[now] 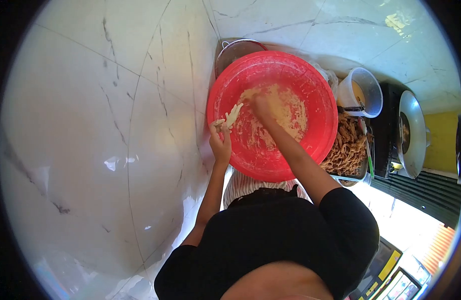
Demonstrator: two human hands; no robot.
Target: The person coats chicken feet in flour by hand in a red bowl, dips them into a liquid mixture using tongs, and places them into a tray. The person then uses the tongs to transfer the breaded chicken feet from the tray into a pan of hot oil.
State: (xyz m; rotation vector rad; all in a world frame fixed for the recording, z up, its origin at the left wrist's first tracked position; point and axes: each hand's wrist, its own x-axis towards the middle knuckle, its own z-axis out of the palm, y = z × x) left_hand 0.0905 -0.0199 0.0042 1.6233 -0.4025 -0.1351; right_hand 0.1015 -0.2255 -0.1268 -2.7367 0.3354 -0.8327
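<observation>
A wide red basin [223, 95] has pale flour [290, 110] scattered across its bottom and smeared up its sides. At its left rim my left hand [220, 141] is closed on a pale, flour-coated piece [234, 115], long and uneven in shape; I cannot make out what food it is. White coating clings to the fingertips of that hand. Inside the basin, over the flour, my right hand [261, 108] is smeared by motion. Its fingers do not show clearly, nor does anything they might hold.
Right of the basin, a tray holds a heap of brown fried pieces [346, 145], with a green-handled utensil [369, 157] at its edge. Behind it stands a plastic tub [373, 100] of yellowish liquid. A metal wok [415, 135] stands farther right. Marbled tiled walls [100, 125] border the left and back.
</observation>
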